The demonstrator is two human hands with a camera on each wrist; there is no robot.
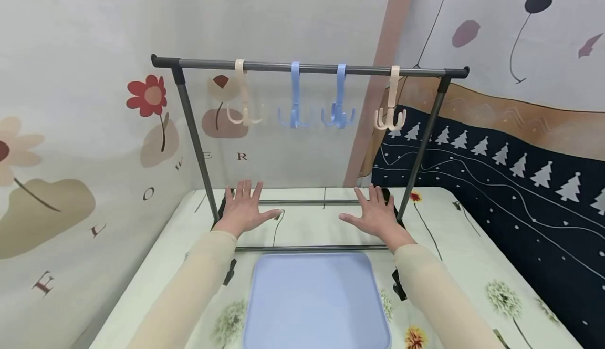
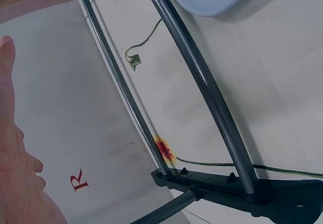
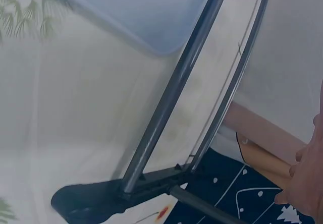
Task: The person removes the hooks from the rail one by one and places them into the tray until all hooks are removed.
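A small dark metal rack (image 1: 309, 68) stands on a table, its top rail carrying several plastic hooks: a beige hook (image 1: 243, 108) at the left, two blue hooks (image 1: 294, 110) in the middle, a beige hook (image 1: 391, 112) at the right. My left hand (image 1: 244, 207) hovers flat with fingers spread, over the rack's base near its left post. My right hand (image 1: 374, 213) is spread the same way near the right post. Neither hand holds anything. The left hand's edge (image 2: 15, 153) shows in the left wrist view, the right hand's edge (image 3: 308, 178) in the right wrist view.
A pale blue tray (image 1: 315, 299) lies on the floral tablecloth (image 1: 472, 265) just in front of the rack's lower bars (image 2: 202, 82) (image 3: 171, 98). Black rack feet (image 2: 237, 191) (image 3: 101, 196) sit at both sides. Patterned cloth backdrops close in behind and to the sides.
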